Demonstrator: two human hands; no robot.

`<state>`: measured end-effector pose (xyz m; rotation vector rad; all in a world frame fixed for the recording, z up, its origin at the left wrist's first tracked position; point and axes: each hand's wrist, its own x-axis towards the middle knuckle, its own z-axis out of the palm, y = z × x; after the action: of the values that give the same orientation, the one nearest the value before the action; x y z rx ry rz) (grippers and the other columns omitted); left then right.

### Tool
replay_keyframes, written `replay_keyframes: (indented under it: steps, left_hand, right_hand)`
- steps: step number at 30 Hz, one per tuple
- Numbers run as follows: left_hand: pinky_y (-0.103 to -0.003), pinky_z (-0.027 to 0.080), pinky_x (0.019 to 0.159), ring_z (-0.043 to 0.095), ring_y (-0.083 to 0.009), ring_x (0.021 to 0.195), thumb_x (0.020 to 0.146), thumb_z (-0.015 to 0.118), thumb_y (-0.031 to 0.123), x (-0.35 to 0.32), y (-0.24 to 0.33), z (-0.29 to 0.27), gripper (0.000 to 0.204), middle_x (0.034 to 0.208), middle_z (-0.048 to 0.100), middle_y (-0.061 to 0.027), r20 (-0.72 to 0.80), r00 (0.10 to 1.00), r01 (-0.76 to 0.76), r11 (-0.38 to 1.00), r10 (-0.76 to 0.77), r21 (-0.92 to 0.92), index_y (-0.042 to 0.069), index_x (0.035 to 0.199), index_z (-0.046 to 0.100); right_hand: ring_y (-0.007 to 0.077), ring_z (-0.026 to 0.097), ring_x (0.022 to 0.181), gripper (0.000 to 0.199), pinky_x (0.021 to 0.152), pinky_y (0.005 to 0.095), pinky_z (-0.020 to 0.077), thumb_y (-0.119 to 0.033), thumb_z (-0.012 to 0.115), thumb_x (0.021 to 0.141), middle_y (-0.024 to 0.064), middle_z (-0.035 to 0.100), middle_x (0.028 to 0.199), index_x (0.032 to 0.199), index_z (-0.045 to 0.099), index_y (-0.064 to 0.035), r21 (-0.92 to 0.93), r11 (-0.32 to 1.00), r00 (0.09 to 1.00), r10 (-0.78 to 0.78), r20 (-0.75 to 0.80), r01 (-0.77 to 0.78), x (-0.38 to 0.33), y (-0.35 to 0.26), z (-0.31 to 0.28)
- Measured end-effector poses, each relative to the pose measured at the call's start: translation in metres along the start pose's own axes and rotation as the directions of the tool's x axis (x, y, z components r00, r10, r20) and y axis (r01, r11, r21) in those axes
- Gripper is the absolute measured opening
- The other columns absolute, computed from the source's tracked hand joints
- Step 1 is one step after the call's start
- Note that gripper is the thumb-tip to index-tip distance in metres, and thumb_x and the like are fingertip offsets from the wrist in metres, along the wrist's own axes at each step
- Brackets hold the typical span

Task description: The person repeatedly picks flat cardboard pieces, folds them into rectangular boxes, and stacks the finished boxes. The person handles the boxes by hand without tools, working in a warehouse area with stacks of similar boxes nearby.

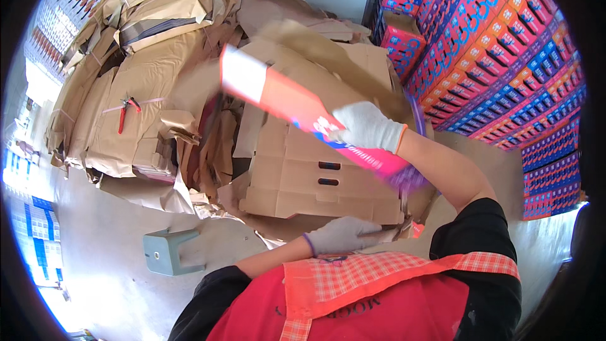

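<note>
At right, printed boxes stood stacked, their contents unclear. The gloved right hand gripped a long, blurred carton, orange to purple, above brown, creased cardboard. The carton's long axis slanted, its white end toward the upper left. The left hand was by the cardboard's near edge; whether it gripped anything I could not tell

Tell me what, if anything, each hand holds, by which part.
The white-gloved right hand grips a flat, pink-orange cardboard piece by its upper edge. For the grey-gloved left hand, it cannot be told.
</note>
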<state>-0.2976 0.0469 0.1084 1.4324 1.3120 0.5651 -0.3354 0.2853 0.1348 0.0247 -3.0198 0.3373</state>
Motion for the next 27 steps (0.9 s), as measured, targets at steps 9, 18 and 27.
replay_keyframes:
  steps: [9, 18, 27]
  left_hand:
    - [-0.061, 0.024, 0.114, 0.041, -0.0307, 0.136, 0.082, 0.056, 0.015, -0.093, -0.112, -0.141, 0.054, 0.141, 0.052, -0.0089, -0.417, 0.762, 0.462, 0.034, 0.495, 0.886, 0.012, 0.136, 0.052]
    - [-0.047, 0.051, 0.055, 0.063, -0.0358, 0.058, 0.085, 0.063, 0.052, 0.008, -0.119, -0.143, 0.04, 0.058, 0.059, -0.0118, -0.48, 0.856, 0.314, 0.546, 0.191, 0.777, 0.013, 0.077, 0.067]
    - [-0.045, 0.047, 0.097, 0.06, -0.0382, 0.113, 0.084, 0.068, 0.043, -0.091, -0.076, -0.05, 0.06, 0.118, 0.062, -0.0278, 0.253, 0.966, -0.034, 0.954, -0.044, 0.297, 0.004, 0.128, 0.059]
  right_hand:
    - [0.0243, 0.065, 0.094, 0.012, 0.073, 0.0445, 0.0531, -0.014, 0.064, 0.077, 0.0039, 0.068, 0.091, 0.085, 0.072, -0.0175, -0.465, 0.87, 0.893, 0.332, 0.304, -0.165, -0.172, 0.059, 0.077]
    - [0.0291, 0.065, 0.072, 0.028, 0.059, 0.0424, 0.0499, -0.042, 0.069, 0.077, 0.0072, 0.065, 0.072, 0.074, 0.064, -0.0152, 0.008, 0.956, 0.955, 0.294, -0.032, -0.294, -0.189, -0.004, 0.066]
    - [0.0307, 0.067, 0.093, 0.049, 0.083, 0.0427, 0.0519, -0.041, 0.066, 0.083, 0.0163, 0.07, 0.103, 0.118, 0.066, -0.0056, 0.491, 0.82, 0.739, -0.13, 0.661, -0.295, -0.222, -0.036, 0.017]
